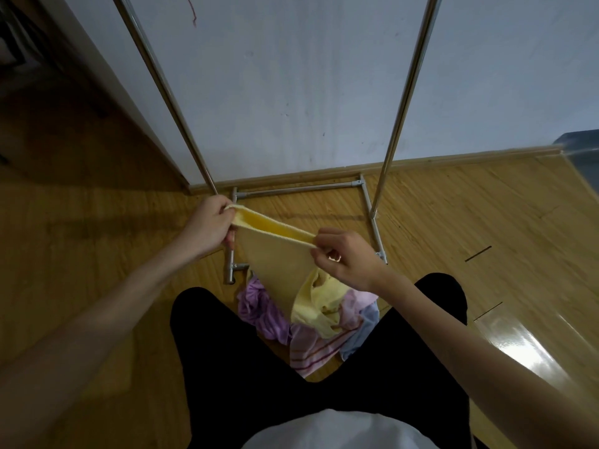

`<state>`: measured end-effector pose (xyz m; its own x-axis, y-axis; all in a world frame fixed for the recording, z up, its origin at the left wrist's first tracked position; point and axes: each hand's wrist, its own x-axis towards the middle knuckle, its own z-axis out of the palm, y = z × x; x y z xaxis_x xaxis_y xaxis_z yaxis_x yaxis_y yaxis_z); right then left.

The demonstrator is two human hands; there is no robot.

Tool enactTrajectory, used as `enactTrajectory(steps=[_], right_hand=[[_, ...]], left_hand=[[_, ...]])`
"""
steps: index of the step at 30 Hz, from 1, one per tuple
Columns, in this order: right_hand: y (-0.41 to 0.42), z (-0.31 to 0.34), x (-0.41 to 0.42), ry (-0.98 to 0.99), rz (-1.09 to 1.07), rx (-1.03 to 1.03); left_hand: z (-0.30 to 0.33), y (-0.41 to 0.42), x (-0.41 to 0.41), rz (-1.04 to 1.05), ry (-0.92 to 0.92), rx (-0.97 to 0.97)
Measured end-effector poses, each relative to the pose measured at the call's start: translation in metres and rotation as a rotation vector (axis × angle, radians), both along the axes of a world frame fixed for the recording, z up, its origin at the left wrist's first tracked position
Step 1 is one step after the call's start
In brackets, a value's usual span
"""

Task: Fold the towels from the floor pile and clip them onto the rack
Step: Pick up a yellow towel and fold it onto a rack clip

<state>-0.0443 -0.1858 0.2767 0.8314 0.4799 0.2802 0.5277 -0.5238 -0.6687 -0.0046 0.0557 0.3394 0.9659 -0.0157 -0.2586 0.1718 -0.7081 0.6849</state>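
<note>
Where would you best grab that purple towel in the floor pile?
Judging by the purple towel, take a raised crumpled fold on its left side, coming from above and the left. That edge lies bare on the floor; its right side is tucked under the yellow towel.

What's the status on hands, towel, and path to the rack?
Left hand and right hand each pinch the top edge of the yellow towel. Towel hangs stretched above the floor pile. Rack ahead, nothing in between.

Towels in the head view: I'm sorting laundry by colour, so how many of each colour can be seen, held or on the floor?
Yellow: 2, the held yellow towel and the yellow floor towel
Purple towel: 1
Pink striped towel: 1
Blue towel: 1
Total: 5
</note>
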Motion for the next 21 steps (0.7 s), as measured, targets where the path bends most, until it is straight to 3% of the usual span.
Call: enactTrajectory(steps=[3, 7, 14, 21], right_hand=[[-0.011, 0.01, 0.008, -0.053, -0.023, 0.004], [-0.024, 0.025, 0.021, -0.097, -0.055, 0.057], [-0.032, 0.057, 0.032, -0.206, -0.162, 0.233], [-0.034, 0.075, 0.03, -0.28, -0.206, 0.348]], left_hand=[[0.008, 0.006, -0.008, -0.156, -0.031, 0.22], [0.033, 0.01, -0.015, -0.248, -0.109, 0.344], [0.077, 0.003, -0.019, -0.211, -0.389, 0.299], [0.1, -0.003, -0.021, -0.286, -0.432, 0.379]])
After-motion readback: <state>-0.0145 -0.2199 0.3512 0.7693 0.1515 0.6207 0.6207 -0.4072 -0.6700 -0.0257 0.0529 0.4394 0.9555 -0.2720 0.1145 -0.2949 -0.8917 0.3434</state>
